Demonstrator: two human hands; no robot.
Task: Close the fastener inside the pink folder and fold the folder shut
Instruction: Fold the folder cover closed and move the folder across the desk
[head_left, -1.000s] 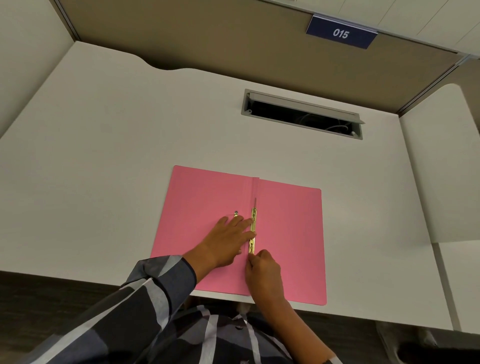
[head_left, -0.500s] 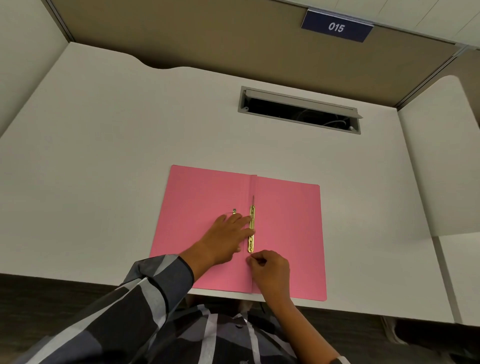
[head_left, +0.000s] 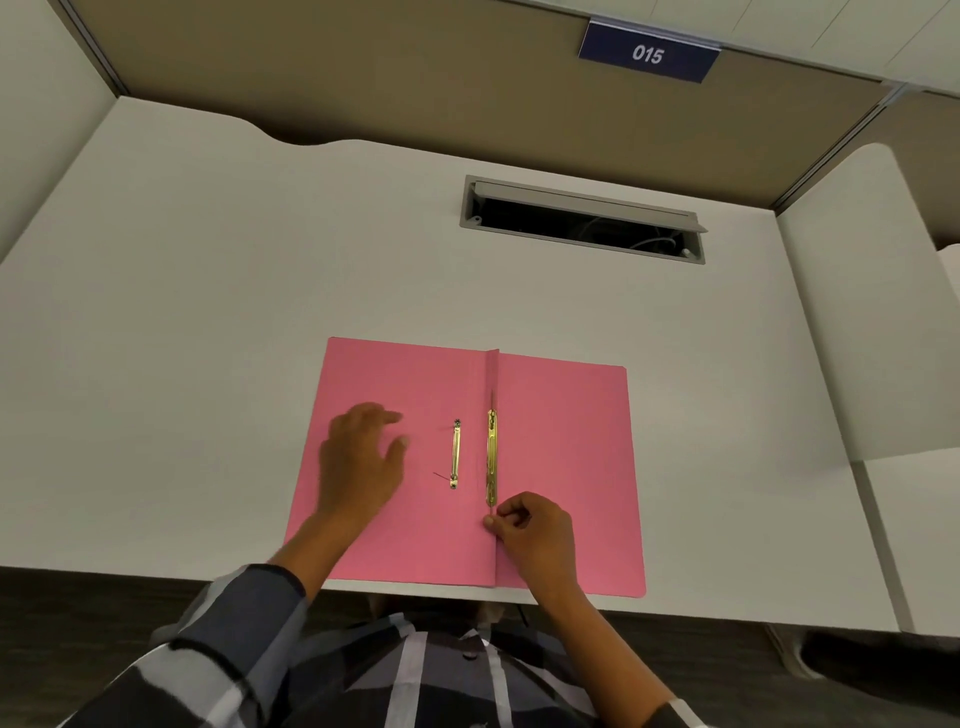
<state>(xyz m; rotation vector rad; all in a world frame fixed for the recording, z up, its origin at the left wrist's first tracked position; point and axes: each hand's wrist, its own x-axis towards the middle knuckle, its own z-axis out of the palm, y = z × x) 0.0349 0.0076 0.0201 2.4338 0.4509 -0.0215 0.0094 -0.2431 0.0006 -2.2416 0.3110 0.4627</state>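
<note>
The pink folder (head_left: 561, 467) lies open and flat on the white desk (head_left: 208, 338), near the desk's front edge, with its central crease running away from the person. A brass fastener strip (head_left: 491, 457) sits along that crease. A second, thinner brass bar (head_left: 455, 454) lies loose on the left leaf, just beside the first and parallel to it (a thin dark mark shows next to its near end).

The right hand (head_left: 535, 530) is curled, thumb and forefinger pinched together at the crease just below the near end of the fastener strip; whether anything is caught between them, I cannot tell. The left hand (head_left: 358, 457) is spread open, fingers loose, over the left leaf of the folder, well apart from both brass pieces and gripping nothing.

Farther back, a cable slot (head_left: 582, 221) is set into the desk. On the partition behind hangs a blue plate (head_left: 649, 52) reading 015.
</note>
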